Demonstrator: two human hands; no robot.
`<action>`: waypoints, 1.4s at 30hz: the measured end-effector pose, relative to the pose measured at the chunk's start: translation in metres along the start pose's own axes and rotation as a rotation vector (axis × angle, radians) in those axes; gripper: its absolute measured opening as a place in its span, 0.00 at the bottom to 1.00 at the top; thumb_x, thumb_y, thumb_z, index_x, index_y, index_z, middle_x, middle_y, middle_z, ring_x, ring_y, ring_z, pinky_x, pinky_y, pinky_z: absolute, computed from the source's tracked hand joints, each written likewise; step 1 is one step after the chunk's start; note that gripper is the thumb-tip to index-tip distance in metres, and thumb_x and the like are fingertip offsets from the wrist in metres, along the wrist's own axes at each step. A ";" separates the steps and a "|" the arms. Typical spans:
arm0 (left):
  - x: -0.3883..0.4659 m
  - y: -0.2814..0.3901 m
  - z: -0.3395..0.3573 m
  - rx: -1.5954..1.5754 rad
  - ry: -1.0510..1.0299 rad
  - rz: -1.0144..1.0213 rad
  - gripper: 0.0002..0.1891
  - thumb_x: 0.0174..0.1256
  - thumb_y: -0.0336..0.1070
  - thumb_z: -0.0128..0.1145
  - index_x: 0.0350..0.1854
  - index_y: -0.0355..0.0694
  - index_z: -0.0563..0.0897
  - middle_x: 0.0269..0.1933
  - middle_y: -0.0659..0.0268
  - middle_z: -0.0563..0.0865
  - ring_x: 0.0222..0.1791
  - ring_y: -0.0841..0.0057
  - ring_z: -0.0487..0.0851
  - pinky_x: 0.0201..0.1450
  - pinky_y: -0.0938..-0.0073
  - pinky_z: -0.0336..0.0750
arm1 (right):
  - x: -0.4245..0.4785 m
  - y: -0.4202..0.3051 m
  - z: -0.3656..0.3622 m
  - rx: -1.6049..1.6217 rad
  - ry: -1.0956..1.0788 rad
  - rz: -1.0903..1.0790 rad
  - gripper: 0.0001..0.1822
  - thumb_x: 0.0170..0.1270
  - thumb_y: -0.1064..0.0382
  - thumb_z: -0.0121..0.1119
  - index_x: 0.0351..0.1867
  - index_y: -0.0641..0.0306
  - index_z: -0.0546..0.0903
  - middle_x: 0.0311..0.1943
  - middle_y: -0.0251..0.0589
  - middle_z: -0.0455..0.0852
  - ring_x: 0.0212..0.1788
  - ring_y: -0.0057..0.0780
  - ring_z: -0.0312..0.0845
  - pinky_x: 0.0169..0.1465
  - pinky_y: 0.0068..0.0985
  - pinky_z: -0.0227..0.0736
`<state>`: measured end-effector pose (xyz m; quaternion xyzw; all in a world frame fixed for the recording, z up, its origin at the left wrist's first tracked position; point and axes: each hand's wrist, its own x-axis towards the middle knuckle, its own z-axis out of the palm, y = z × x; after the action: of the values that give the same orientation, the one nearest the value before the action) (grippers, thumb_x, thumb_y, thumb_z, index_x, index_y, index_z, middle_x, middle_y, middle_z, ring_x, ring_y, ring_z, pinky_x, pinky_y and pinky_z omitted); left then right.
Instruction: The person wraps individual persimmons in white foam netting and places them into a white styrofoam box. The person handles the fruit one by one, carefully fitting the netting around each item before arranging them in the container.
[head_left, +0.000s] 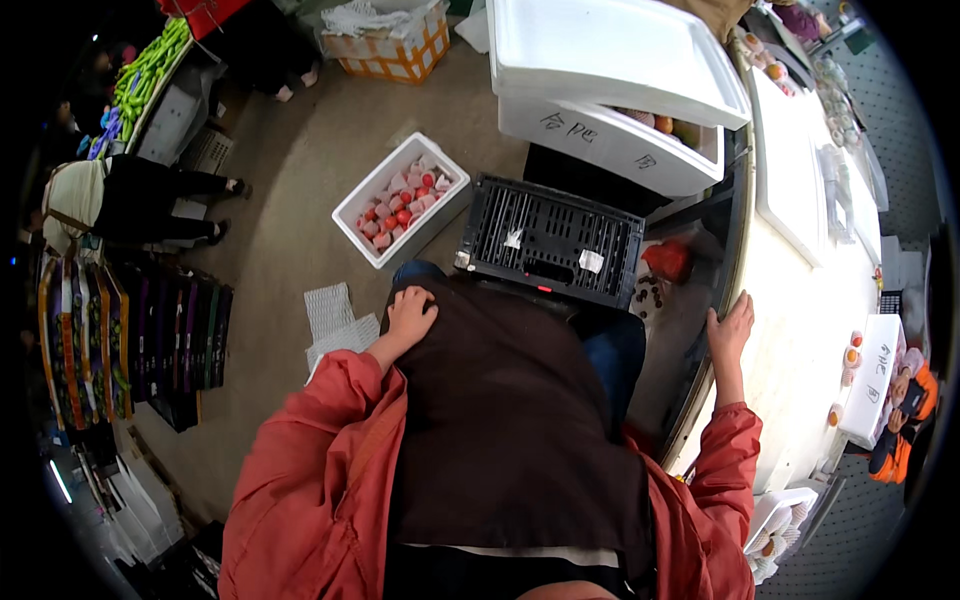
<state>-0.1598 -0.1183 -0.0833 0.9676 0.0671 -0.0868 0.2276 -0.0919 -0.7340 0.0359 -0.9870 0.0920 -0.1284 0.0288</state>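
Observation:
My left hand (412, 311) rests on my left thigh, over a dark brown apron (510, 412), and holds nothing. On my other side, my right hand (730, 324) lies along the edge of a white-topped table (795, 360), thumb apart and nothing in its grasp. Before my knees sits a black plastic crate (559, 236) with slotted openings and scraps of white label. To its left on the floor, a white foam box (442, 232) contains red round fruits (403, 217), many in pale foam nets.
Stacked foam boxes (600, 142) stand beyond the crate. White foam netting (341, 326) lies on the floor at my left. A red bag (667, 260) is under the table. Stacked boxes (180, 330) and a person (112, 195) are at far left; another person (911, 412) is across the table.

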 end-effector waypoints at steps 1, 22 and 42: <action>0.009 -0.002 0.001 -0.016 -0.024 -0.043 0.13 0.64 0.42 0.59 0.47 0.43 0.82 0.53 0.60 0.81 0.57 0.57 0.76 0.56 0.54 0.72 | 0.001 0.000 0.002 0.005 -0.001 -0.020 0.43 0.55 0.63 0.70 0.70 0.75 0.62 0.67 0.65 0.67 0.70 0.59 0.61 0.72 0.44 0.60; 0.193 0.116 0.038 -0.112 0.120 -0.236 0.24 0.69 0.51 0.59 0.50 0.33 0.71 0.44 0.40 0.81 0.46 0.39 0.79 0.49 0.49 0.73 | 0.021 -0.032 -0.028 0.071 -0.236 0.188 0.47 0.47 0.74 0.67 0.71 0.71 0.57 0.73 0.61 0.56 0.74 0.60 0.53 0.75 0.47 0.50; 0.215 0.190 -0.018 0.277 -0.012 -0.167 0.29 0.65 0.47 0.59 0.60 0.31 0.70 0.52 0.42 0.79 0.56 0.44 0.76 0.60 0.50 0.71 | 0.027 -0.021 -0.029 0.168 -0.184 0.230 0.46 0.44 0.68 0.68 0.69 0.71 0.61 0.72 0.61 0.58 0.73 0.60 0.55 0.72 0.52 0.54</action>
<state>0.0851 -0.2597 -0.0285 0.9802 0.1332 -0.1195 0.0846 -0.0704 -0.7191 0.0721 -0.9717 0.1903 -0.0405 0.1339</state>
